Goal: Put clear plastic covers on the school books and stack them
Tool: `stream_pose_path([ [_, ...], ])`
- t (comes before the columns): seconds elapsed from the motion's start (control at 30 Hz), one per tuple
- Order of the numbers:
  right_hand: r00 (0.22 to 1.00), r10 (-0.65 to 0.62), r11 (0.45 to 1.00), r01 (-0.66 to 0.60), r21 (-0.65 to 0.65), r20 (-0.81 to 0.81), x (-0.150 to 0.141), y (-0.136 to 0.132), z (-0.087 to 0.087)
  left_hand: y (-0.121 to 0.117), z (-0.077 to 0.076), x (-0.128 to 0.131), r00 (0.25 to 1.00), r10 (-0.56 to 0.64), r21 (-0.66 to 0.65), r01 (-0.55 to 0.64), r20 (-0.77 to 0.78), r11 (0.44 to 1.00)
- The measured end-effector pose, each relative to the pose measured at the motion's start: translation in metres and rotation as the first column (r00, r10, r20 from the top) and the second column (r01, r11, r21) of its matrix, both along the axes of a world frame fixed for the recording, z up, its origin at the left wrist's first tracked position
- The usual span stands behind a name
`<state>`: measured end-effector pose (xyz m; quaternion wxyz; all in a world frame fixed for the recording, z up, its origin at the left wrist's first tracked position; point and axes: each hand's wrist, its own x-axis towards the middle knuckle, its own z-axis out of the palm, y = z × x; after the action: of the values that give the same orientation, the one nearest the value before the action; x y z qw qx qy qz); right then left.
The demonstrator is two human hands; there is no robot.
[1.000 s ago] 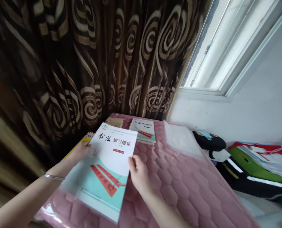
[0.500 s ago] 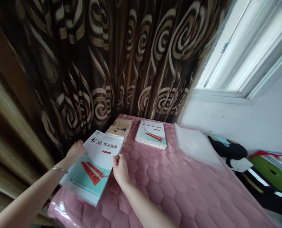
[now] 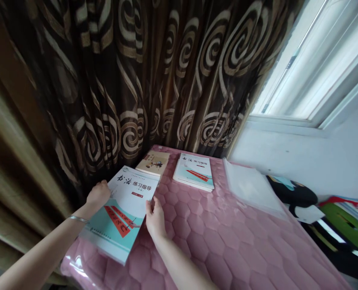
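Note:
A white and teal calligraphy workbook (image 3: 118,213) with red strips on its cover lies at the near left corner of the table. My left hand (image 3: 98,194) grips its left edge, fingers curled. On the opposite edge, my right hand (image 3: 155,215) pinches the workbook with the thumb on top. Behind it is a tan book (image 3: 153,162), its near end partly covered by the workbook. Farther right lies a stack of workbooks (image 3: 193,171) whose top cover has the same design.
A pink quilted cloth under clear plastic covers the table (image 3: 227,237). Clear plastic sleeves (image 3: 251,185) lie at the far right. A patterned curtain (image 3: 130,80) hangs behind. Beyond the right edge are a black case (image 3: 290,189) and a green item (image 3: 344,217).
The view has shifted slightly, moving everything a little to the right. Both hands keep their hold on the workbook, which stays in nearly the same place.

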<state>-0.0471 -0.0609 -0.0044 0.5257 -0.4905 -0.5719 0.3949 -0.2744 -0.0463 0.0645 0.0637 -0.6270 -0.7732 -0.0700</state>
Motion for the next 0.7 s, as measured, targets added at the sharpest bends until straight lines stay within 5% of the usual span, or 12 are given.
stream_pose_path([
  [0.2,1.000,0.009,1.000,-0.009,-0.019,0.025,-0.001,0.001,0.003,-0.001,0.004,0.011,0.982,0.183,-0.043,-0.185,-0.036,0.982],
  [0.4,0.998,0.066,0.997,-0.066,-0.033,-0.018,0.009,-0.002,0.008,-0.009,0.018,0.032,0.968,0.203,0.083,-0.192,-0.145,0.978],
  [0.53,0.974,0.228,0.963,-0.224,-0.147,0.011,0.043,-0.008,0.000,-0.038,0.030,0.098,0.972,0.012,0.203,0.037,-0.235,0.979],
  [0.6,0.959,0.264,0.963,-0.257,-0.080,0.104,0.070,-0.010,-0.004,-0.061,0.026,0.148,0.969,-0.163,0.205,0.200,-0.184,0.958],
  [0.7,0.912,0.254,0.957,-0.286,0.056,0.323,0.121,-0.009,-0.004,-0.087,0.006,0.222,0.850,-0.526,0.176,0.522,-0.029,0.834],
])
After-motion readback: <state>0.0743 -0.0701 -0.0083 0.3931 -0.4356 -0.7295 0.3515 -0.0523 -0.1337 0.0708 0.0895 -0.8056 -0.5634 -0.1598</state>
